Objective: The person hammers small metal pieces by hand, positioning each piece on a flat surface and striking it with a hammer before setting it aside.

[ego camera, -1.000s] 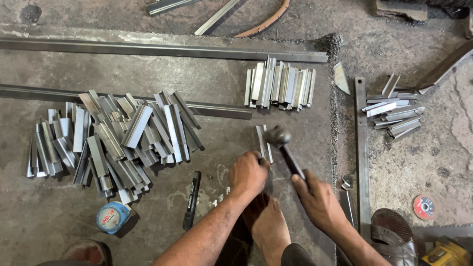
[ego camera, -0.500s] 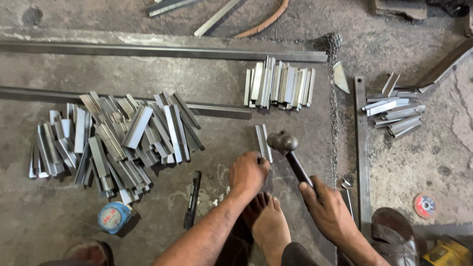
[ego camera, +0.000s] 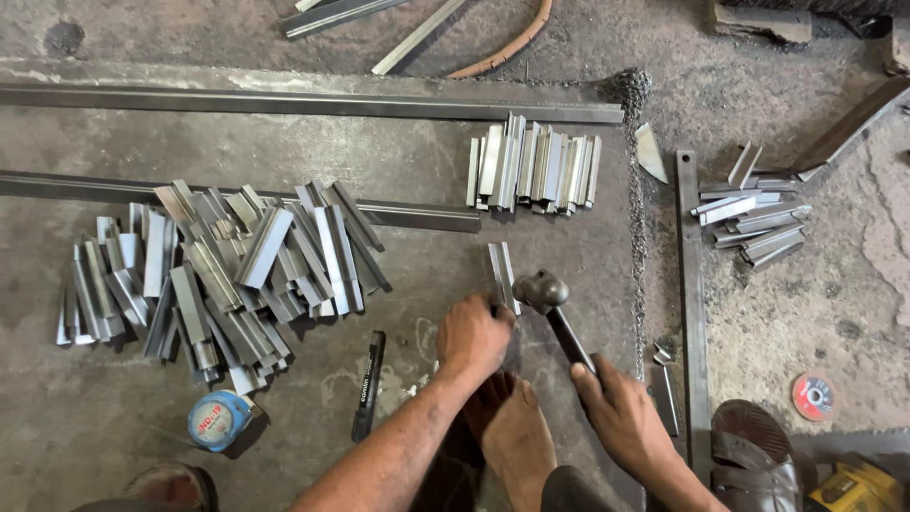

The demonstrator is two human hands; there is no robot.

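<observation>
Pinning a short silvery metal angle piece (ego camera: 500,275) flat at lower centre, the left hand (ego camera: 471,337) pinches its end while the right hand (ego camera: 621,414), fingers wrapped tight, poises a dark-handled steel hammer (ego camera: 555,311) beside it.

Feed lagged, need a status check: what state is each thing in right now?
Left hand: pins the piece down.
Piece: flat on the floor.
Right hand: grips the hammer handle.
Hammer: head low, beside the piece.
Big pile: loose, jumbled.
Stack: neat row.
Marker: capped, lying flat.
</observation>
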